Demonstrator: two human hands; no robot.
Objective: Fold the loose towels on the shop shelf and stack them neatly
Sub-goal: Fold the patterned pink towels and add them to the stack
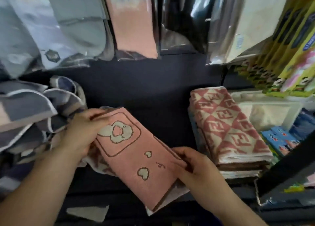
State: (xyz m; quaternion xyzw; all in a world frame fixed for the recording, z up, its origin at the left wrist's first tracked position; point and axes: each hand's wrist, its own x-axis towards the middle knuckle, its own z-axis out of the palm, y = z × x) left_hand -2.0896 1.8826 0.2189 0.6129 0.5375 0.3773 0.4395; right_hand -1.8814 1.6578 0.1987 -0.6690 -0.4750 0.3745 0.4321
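A pink towel [136, 159] with a cream duck patch and hearts lies folded into a long strip, slanting across the dark shelf [150, 92]. My left hand [81, 132] grips its far left end, thumb on top. My right hand [196, 169] pinches its right long edge near the middle. A brown-and-cream towel [100, 167] shows from under the pink one. To the right stands a neat stack of folded towels [230, 130], topped by a red-and-cream diamond-patterned one. A loose heap of grey, navy and white towels [34, 116] sits at the left.
Packaged goods in clear bags [68, 29] hang above the shelf, with a pink packaged towel [133, 24] among them. Yellow-green packets [289, 55] hang at the upper right. A clear plastic box [265, 113] and blue cartons [279, 140] sit right of the stack.
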